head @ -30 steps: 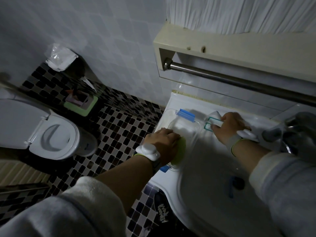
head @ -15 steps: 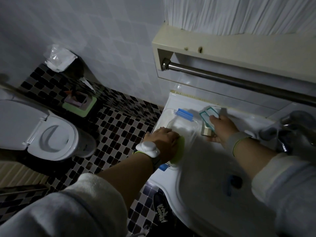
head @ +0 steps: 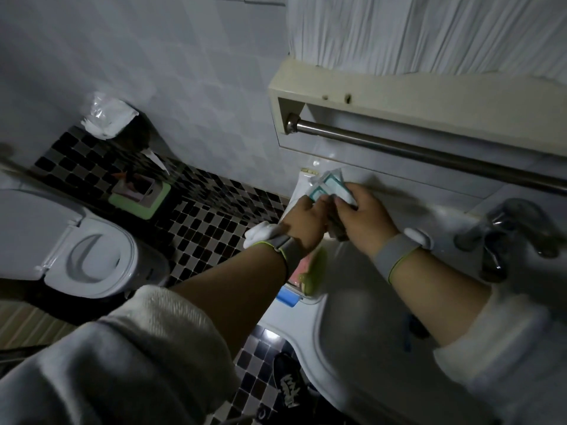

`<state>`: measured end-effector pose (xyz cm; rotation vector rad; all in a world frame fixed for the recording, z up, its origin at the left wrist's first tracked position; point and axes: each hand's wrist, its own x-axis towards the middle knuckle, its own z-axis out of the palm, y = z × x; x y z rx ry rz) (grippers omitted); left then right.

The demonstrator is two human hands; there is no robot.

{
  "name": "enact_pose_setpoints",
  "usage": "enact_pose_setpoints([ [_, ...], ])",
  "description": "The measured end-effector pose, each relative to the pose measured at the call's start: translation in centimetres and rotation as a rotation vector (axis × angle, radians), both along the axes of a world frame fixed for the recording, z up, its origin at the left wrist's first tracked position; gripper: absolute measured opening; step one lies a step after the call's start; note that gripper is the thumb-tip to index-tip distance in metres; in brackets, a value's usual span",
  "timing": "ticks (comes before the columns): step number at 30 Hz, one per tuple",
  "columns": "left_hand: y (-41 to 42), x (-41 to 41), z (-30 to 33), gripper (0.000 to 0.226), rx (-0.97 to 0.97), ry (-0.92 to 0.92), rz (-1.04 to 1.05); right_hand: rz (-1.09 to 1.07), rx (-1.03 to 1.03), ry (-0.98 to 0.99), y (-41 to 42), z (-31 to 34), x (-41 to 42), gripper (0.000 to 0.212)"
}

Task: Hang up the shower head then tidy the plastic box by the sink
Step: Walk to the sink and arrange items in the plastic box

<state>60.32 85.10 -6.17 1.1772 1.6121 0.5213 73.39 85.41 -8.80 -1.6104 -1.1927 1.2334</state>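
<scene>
Head view: small teal-edged packets (head: 333, 187) are pinched between both hands, left hand (head: 303, 220) and right hand (head: 362, 217) closed on them and touching, above the far end of the plastic box (head: 310, 271). The box is seen directly below and towards the body, on the sink (head: 352, 317) rim, long axis running near-to-far. Left hand is judged nearer. Shower head not visible.

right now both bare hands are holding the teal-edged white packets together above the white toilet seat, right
Not quite. In the head view the left hand and right hand do hold the teal-edged white packets together, but above the white sink counter, not the toilet.
</scene>
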Motion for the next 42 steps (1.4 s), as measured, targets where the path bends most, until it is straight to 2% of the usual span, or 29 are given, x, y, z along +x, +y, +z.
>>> enact_pose_setpoints([
  [2,0.1,0.0,-0.4,0.048,-0.021,-0.084,0.108,0.035,-0.005,-0.019,-0.5,0.3,-0.6,0.026],
  [6,-0.1,-1.1,-0.7,0.026,0.009,-0.040,0.124,0.123,-0.006,-0.184,-0.9,0.3,-0.3,0.029],
  [8,-0.1,-1.7,-1.4,0.032,-0.008,-0.041,0.125,0.206,-0.025,-0.282,-1.0,0.4,0.0,0.028],
  [10,0.1,-2.1,-2.1,0.040,-0.026,-0.018,0.161,0.249,-0.045,-0.307,-1.1,0.4,0.0,0.035],
  [15,-0.2,-2.0,-0.7,0.033,-0.046,-0.030,0.234,0.266,-0.114,-0.248,-1.5,0.3,-0.9,0.038],
  [18,-0.5,-2.1,-0.7,0.033,-0.107,-0.119,0.239,0.234,-0.159,-0.133,-1.5,0.3,-0.6,0.023],
  [21,-0.9,-2.3,-0.7,0.032,-0.125,-0.133,0.221,0.313,-0.243,-0.127,-1.2,0.3,0.0,0.012],
  [23,-1.1,-2.5,-0.7,0.029,-0.124,-0.121,0.204,0.366,-0.277,-0.155,-1.0,0.5,0.0,0.014],
  [25,-1.2,-2.8,-0.6,0.029,-0.110,-0.098,0.175,0.341,-0.284,-0.099,-0.9,0.5,-0.1,0.024],
  [28,-1.4,-3.7,-0.9,0.032,0.008,0.027,0.092,0.280,-0.189,-0.133,-0.5,0.8,-0.4,0.032],
  [31,-1.8,-5.0,-2.7,0.036,0.164,0.401,-0.123,0.201,-0.039,-0.270,0.2,0.7,-0.5,0.023],
  [34,-2.9,-6.2,-3.8,0.054,0.101,0.664,-0.331,0.258,0.099,-0.509,0.5,0.3,-0.8,0.015],
  [37,-4.3,-6.9,-4.1,0.047,0.146,0.725,-0.408,0.408,0.226,-0.719,0.7,-0.4,-0.9,0.014],
  [42,-4.7,-7.2,-4.2,0.051,0.082,0.652,-0.391,0.620,0.290,-0.950,1.6,-0.7,-1.1,0.021],
])
